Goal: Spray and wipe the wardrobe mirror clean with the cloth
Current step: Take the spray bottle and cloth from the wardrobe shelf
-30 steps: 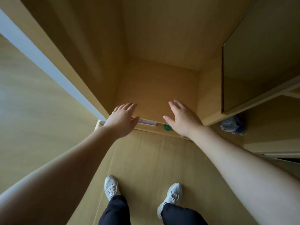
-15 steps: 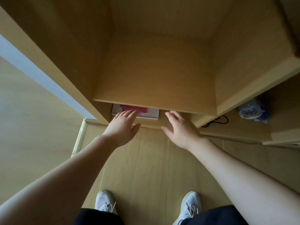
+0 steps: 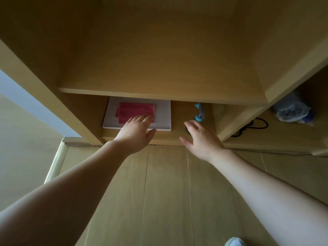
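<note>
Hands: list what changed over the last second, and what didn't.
Both moved forward under the shelf. The left hand now has its fingertips at the pink cloth on the white box, and the right hand nears the blue-topped spray bottle. The view dropped, revealing both items. Nothing was taken hold of; both hands stay open and empty.

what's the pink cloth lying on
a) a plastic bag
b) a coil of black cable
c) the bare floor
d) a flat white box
d: the pink cloth lies folded on top of the flat white box, whose white surface shows all round it.
</note>
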{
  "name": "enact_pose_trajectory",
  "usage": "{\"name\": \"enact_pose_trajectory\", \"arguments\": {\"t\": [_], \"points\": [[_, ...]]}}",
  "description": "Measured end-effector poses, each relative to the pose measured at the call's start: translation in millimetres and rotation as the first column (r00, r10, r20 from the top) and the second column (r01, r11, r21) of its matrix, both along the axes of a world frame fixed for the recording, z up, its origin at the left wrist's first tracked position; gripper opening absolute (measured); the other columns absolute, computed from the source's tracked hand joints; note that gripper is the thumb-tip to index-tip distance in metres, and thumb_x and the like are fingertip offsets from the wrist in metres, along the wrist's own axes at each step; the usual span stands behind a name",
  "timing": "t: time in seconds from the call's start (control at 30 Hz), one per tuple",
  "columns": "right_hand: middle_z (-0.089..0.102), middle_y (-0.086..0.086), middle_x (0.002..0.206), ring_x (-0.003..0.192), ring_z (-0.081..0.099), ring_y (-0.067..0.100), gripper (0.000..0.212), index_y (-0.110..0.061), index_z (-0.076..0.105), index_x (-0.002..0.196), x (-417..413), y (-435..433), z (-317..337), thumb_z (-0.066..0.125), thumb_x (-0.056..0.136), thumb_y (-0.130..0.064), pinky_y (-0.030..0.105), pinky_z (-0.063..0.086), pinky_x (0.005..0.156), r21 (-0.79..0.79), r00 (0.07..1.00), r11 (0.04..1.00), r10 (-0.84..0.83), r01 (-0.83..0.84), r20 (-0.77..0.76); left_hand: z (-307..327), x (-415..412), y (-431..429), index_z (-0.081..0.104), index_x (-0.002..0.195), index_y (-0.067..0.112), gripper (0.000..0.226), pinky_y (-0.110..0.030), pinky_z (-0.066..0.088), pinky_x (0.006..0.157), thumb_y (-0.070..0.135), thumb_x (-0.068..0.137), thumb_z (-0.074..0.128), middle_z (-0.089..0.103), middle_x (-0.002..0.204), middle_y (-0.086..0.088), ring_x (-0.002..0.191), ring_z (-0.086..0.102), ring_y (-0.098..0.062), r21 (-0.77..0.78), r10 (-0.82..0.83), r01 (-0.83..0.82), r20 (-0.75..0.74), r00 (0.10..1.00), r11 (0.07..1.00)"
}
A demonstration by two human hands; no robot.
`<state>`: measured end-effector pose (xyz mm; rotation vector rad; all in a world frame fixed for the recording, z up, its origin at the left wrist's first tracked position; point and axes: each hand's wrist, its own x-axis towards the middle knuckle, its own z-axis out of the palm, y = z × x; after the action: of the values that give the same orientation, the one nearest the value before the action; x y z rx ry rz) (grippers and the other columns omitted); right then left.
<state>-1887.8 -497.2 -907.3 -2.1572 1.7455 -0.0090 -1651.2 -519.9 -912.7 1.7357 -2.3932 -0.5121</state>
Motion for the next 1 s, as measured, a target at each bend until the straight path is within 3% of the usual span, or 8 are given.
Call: {"name": "enact_pose_trajectory", "arguments": {"t": [0.3,0.47,0.57,0.7,0.87,1.0], "points": [[0.021,0.004,0.16,0.136,0.041,0.03,0.063,-0.021,0.027,0.151,-20.9,-28.8,-33.5,0.042,0.098,-0.05,0.046,0.048,0.099,-0.105,0.998,0.994,-0.047,0.041,-0.048,-41.8,-19.4,-17.5,0.039,0.145,0.014,0.055,-0.039,0.028,0.11,0.036,0.096,0.05,0.046,0.146,-0.009,0.134,0.04,-0.028,-0.074,-0.036,0.035,-0.014,0.999,0.997],[0.017,0.007,0.161,0.129,0.049,0.029,0.06,-0.021,0.028,0.151,-35.9,-38.7,-42.6,0.045,0.098,-0.046,0.037,0.052,0.092,-0.176,0.99,0.98,-0.11,0.093,-0.089,-43.4,-15.0,-21.2,0.039,0.145,0.013,0.055,-0.039,0.03,0.108,0.035,0.096,0.05,0.047,0.145,-0.009,0.132,0.042,-0.029,-0.085,-0.067,0.067,0.007,0.998,0.994],[0.031,0.008,0.154,0.112,0.059,0.03,0.062,-0.022,0.02,0.153,-39.6,-52.2,-49.1,0.046,0.099,-0.04,0.037,0.055,0.081,-0.182,0.973,0.96,-0.223,0.211,-0.054,-43.7,-14.1,-21.9,0.04,0.144,0.013,0.054,-0.039,0.031,0.107,0.035,0.096,0.051,0.048,0.144,-0.009,0.131,0.043,-0.028,-0.088,-0.061,0.062,0.006,0.998,0.994],[0.056,0.015,0.129,0.095,0.064,0.033,0.064,-0.016,0.017,0.153,-39.1,-70.0,-61.6,0.046,0.1,-0.038,0.042,0.056,0.077,-0.141,0.932,0.924,-0.361,0.357,-0.008,-49.8,-13.8,-22.4,0.039,0.145,0.014,0.055,-0.038,0.029,0.109,0.036,0.096,0.05,0.047,0.145,-0.008,0.133,0.041,-0.027,-0.09,-0.069,0.069,0.009,0.998,0.994],[0.058,0.017,0.128,0.095,0.066,0.032,0.063,-0.016,0.016,0.154,-32.3,-87.6,-72.7,0.044,0.101,-0.036,0.045,0.057,0.076,-0.137,0.895,0.884,-0.444,0.446,0.044,-55.0,-10.1,-21.6,0.039,0.144,0.016,0.053,-0.037,0.032,0.108,0.037,0.096,0.049,0.049,0.143,-0.006,0.132,0.042,-0.025,-0.088,-0.059,0.058,-0.009,0.998,0.994],[0.063,0.014,0.123,0.099,0.065,0.032,0.054,-0.018,0.028,0.151,-32.2,-94.0,-82.5,0.046,0.101,-0.03,0.044,0.057,0.079,-0.186,0.862,0.843,-0.483,0.505,0.154,-55.0,-9.0,-20.9,0.04,0.144,0.016,0.053,-0.037,0.032,0.108,0.036,0.097,0.05,0.048,0.144,-0.005,0.133,0.041,-0.024,-0.096,-0.067,0.064,-0.029,0.997,0.993]]}}
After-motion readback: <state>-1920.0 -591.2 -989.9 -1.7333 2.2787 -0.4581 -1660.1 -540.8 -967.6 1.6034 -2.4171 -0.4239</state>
